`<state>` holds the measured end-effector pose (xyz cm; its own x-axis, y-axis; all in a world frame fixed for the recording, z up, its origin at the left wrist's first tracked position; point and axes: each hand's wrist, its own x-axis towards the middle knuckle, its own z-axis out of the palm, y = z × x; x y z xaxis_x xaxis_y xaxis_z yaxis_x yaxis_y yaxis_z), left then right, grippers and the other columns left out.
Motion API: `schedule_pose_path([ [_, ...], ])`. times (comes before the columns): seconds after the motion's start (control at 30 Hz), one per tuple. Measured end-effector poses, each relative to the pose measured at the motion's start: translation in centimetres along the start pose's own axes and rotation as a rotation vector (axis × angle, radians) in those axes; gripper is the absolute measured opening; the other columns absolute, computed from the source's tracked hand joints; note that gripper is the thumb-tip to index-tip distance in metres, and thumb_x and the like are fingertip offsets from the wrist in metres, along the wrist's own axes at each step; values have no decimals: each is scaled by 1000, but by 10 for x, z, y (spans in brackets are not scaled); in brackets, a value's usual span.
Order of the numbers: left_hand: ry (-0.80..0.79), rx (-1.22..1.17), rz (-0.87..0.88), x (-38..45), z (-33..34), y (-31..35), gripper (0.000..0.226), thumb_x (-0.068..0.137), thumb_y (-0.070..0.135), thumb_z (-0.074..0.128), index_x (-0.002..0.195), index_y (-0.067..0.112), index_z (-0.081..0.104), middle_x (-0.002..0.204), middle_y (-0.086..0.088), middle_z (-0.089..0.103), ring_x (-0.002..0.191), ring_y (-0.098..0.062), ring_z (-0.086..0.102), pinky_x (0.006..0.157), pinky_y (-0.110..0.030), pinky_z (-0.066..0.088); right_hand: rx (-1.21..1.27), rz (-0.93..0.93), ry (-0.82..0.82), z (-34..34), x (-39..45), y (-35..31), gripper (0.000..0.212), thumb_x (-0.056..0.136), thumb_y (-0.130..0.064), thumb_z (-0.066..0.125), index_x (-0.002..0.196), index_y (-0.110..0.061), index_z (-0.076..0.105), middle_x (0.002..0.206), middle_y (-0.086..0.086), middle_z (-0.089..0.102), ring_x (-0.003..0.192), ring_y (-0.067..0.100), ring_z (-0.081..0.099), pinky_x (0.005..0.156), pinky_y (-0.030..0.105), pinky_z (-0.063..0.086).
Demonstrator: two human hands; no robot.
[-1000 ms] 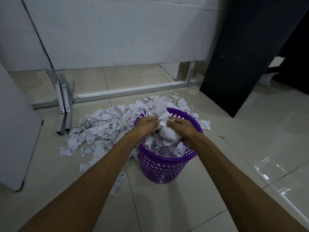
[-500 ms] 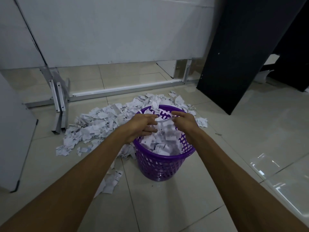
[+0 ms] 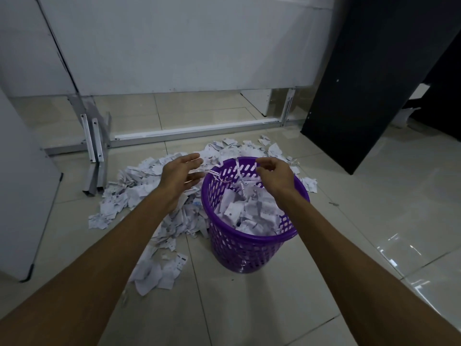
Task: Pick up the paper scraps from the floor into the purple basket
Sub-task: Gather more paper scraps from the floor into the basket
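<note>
A purple perforated basket (image 3: 239, 248) stands on the tiled floor, more than half full of white paper scraps (image 3: 249, 211). A wide heap of scraps on the floor (image 3: 139, 186) spreads to its left and behind it, with a smaller cluster (image 3: 159, 270) in front left. My left hand (image 3: 178, 177) hovers just left of the basket's rim, fingers spread and relaxed, holding nothing. My right hand (image 3: 273, 174) hangs over the basket's far side with fingers loosely bent. A few thin strips are falling between the hands into the basket.
A white panel on a metal frame (image 3: 94, 143) stands behind the heap, its floor rail (image 3: 199, 132) running to the right. A black board (image 3: 361, 83) leans at the right. A white panel edge (image 3: 27, 208) stands at the left. Glossy tiles lie to the right.
Both hands held a bundle of scraps over the basket, then parted and let it drop in. The left hand has drawn off to the left of the rim.
</note>
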<state>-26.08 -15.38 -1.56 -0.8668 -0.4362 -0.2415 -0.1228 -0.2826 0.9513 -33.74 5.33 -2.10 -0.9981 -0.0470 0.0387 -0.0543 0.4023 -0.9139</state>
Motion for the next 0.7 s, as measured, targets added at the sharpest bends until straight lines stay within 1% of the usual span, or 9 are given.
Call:
schedule_pose_path([
  [0.1, 61, 4, 20, 9, -7, -9, 25, 91, 14, 65, 115, 18, 68, 105, -1, 69, 79, -13, 63, 75, -24, 54, -107, -65, -18, 9, 8, 3, 33, 95, -8, 58, 126, -17, 64, 127, 2, 62, 74, 5, 59, 77, 30, 56],
  [0.13, 62, 53, 37, 11, -7, -12, 28, 90, 13, 66, 118, 19, 67, 108, 0, 68, 84, -13, 62, 77, -25, 53, -127, -80, -25, 12, 10, 4, 33, 95, -9, 58, 127, -18, 64, 129, 1, 62, 79, 7, 61, 79, 30, 56],
  [0.23, 18, 240, 88, 17, -7, -19, 41, 86, 11, 69, 125, 24, 63, 125, 1, 59, 110, -15, 58, 87, -29, 45, -188, -111, -107, 23, 15, 10, 31, 94, -13, 62, 124, -21, 66, 132, 2, 63, 99, 15, 63, 86, 30, 52],
  [0.3, -37, 269, 69, 22, -5, -21, 50, 84, 13, 72, 131, 26, 59, 128, 2, 55, 117, -16, 55, 93, -31, 42, -241, -120, -172, 32, 17, 15, 32, 94, -15, 64, 126, -20, 66, 131, 3, 64, 108, 17, 62, 87, 25, 46],
  [0.37, -124, 249, 17, 27, -3, -24, 53, 83, 14, 74, 133, 26, 58, 128, 3, 58, 113, -16, 59, 93, -31, 47, -274, -120, -197, 41, 18, 21, 34, 95, -17, 64, 129, -17, 64, 132, 3, 63, 118, 20, 59, 90, 24, 42],
  [0.43, -186, 207, -9, 29, -2, -27, 50, 84, 9, 72, 131, 20, 60, 122, -3, 66, 102, -18, 67, 85, -27, 55, -319, -117, -211, 46, 18, 27, 35, 96, -20, 62, 131, -17, 63, 133, 3, 63, 120, 21, 58, 94, 27, 43],
  [0.5, -186, 189, 12, 30, -2, -30, 45, 84, 4, 71, 127, 15, 62, 113, -9, 70, 94, -20, 71, 77, -23, 58, -382, -105, -245, 47, 20, 34, 35, 97, -22, 61, 131, -16, 62, 130, 3, 64, 119, 21, 59, 100, 34, 48],
  [0.6, -169, 185, 47, 31, -4, -32, 35, 84, 7, 72, 119, 11, 67, 102, -9, 74, 88, -18, 73, 73, -21, 58, -478, -78, -324, 43, 21, 42, 29, 96, -24, 60, 123, -17, 68, 122, 1, 69, 110, 19, 64, 98, 43, 51],
  [0.7, -129, 199, 55, 30, -5, -33, 23, 83, 11, 74, 106, 11, 72, 98, -8, 75, 85, -19, 73, 72, -22, 59, -545, -82, -342, 36, 20, 49, 23, 97, -26, 58, 113, -17, 74, 110, 2, 74, 96, 19, 68, 91, 45, 55],
])
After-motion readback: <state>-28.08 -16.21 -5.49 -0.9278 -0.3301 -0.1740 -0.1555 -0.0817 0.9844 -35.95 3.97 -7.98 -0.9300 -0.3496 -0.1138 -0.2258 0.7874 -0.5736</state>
